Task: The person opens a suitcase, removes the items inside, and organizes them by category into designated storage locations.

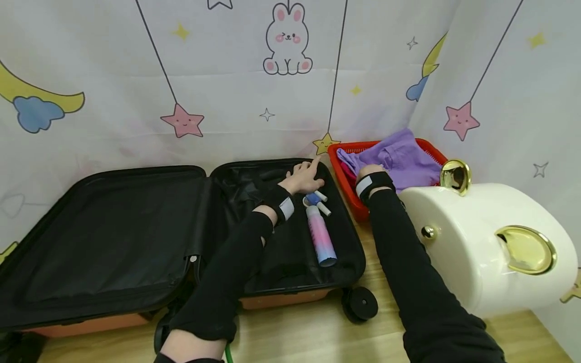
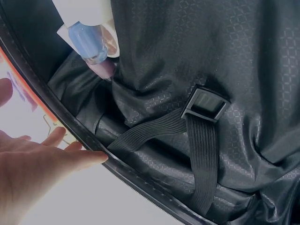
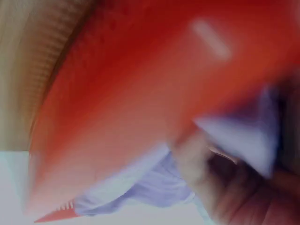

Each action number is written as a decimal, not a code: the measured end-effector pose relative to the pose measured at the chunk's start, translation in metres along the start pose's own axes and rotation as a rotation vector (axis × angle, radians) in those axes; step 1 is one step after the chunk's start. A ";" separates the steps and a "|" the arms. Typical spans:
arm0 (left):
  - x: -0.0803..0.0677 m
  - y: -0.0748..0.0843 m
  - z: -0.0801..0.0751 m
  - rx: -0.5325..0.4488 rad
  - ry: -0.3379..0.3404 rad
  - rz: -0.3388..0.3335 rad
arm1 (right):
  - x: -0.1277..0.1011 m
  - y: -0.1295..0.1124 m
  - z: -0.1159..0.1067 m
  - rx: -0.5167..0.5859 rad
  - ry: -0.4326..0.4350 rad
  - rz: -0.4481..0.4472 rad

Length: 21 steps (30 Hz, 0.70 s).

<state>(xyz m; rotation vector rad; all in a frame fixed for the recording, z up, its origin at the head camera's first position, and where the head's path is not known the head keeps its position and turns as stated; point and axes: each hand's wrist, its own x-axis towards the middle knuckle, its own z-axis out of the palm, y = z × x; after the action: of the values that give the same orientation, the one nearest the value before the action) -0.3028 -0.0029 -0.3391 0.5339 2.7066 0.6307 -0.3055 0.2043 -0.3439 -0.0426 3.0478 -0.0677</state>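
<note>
Left hand (image 1: 305,177) is lying flat with the fingers straight and spread, resting on the black lining at the far edge of the open suitcase (image 1: 136,232), not gripping anything; in the left wrist view the same hand (image 2: 33,161) sits right at the suitcase rim with the fingers loose. Just beside it, toward the person, there's a pink-and-blue bottle (image 1: 320,233) lying on its side in the right half of the suitcase, with a couple of small white tubes (image 1: 323,201) near its cap. A black strap with a buckle (image 2: 205,104) runs across the lining. Right hand (image 1: 369,174) is down in the red basket (image 1: 351,191) just beside the suitcase, in among the purple cloth (image 1: 399,159); the right wrist view is too blurred, so I can't tell if the fingers are closed on the cloth. A white and gold box (image 1: 490,242) sits to the right of the basket on the wooden floor (image 1: 308,333).
</note>
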 end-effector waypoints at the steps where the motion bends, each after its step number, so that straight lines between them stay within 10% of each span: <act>1: 0.000 0.001 -0.001 0.000 0.003 0.000 | 0.004 0.003 0.001 0.011 -0.012 0.008; 17: -0.008 0.000 -0.001 0.002 -0.064 -0.007 | -0.031 -0.012 -0.029 0.043 -0.094 0.056; 21: -0.011 -0.004 -0.005 0.011 -0.089 -0.013 | -0.032 -0.017 -0.043 0.203 -0.136 0.173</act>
<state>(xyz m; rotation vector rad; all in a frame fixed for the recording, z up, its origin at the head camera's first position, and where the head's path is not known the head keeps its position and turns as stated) -0.2963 -0.0131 -0.3344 0.5335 2.6294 0.5752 -0.2770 0.1905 -0.2977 0.2203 2.8786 -0.3455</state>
